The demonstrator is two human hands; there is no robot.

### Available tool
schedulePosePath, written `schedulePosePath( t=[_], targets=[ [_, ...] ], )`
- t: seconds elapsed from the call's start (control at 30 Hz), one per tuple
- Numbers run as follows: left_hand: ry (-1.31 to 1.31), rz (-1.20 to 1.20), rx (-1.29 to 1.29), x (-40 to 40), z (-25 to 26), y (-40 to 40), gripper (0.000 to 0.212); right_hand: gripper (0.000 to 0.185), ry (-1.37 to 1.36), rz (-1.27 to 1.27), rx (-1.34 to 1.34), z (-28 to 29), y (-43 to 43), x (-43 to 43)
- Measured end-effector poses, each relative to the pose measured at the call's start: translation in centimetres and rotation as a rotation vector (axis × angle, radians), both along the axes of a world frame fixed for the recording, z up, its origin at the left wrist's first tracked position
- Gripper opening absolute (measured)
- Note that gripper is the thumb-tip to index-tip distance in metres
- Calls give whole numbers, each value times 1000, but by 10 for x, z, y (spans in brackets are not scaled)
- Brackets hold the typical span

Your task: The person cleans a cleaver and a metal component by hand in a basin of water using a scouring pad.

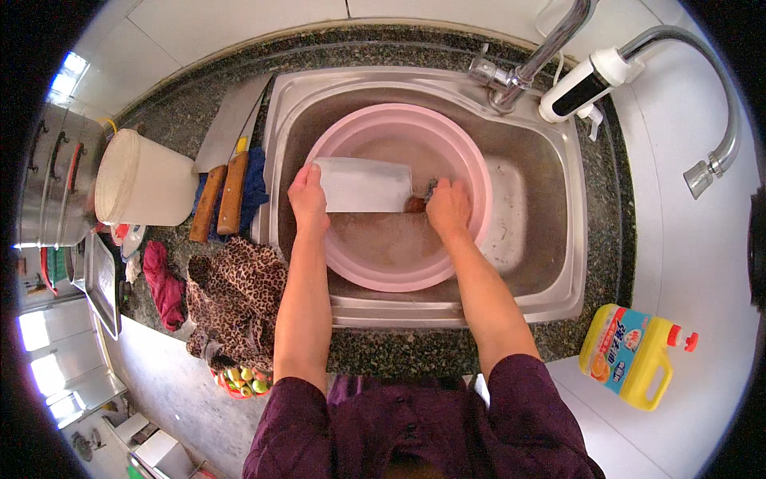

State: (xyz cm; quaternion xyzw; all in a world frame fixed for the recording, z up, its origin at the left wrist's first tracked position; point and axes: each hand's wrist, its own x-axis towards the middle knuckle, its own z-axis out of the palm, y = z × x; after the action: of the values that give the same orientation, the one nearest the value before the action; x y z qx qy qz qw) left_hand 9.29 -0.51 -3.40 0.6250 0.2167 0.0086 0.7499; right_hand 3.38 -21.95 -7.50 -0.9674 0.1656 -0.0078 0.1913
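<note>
A cleaver lies level over a pink plastic basin (481, 179) of cloudy water, its broad blade (365, 185) pointing left. My left hand (308, 194) grips the blade's far left end, thumb on the upper face. At the other end, my right hand (450, 206) is curled over the brown handle (415, 205), hiding most of it. A small dark thing (431, 188), perhaps a scrubber, shows at my right fingertips; its kind is unclear. The basin stands in a stainless steel sink (538, 239).
Two wooden-handled knives (218, 191) rest on a blue cloth (256, 176) left of the sink, beside a white bucket (146, 179). Leopard-print fabric (236, 299) lies nearer me. A chrome faucet (532, 63) and a water-heater tap (583, 87) rise behind; a yellow detergent jug (628, 353) is at right.
</note>
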Motion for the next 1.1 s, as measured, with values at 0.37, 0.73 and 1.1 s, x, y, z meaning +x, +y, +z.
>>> schedulePosePath(
  t=[0.37, 0.73, 1.1],
  targets=[
    [-288, -38, 441, -6, 19, 4, 29, 28, -45, 98, 259, 15, -3, -4],
    [-539, -261, 782, -32, 99, 27, 23, 28, 346, 138, 181, 20, -14, 9],
    [-819, -845, 1207, -91, 93, 51, 31, 32, -122, -43, 469, 32, -38, 15]
  ],
)
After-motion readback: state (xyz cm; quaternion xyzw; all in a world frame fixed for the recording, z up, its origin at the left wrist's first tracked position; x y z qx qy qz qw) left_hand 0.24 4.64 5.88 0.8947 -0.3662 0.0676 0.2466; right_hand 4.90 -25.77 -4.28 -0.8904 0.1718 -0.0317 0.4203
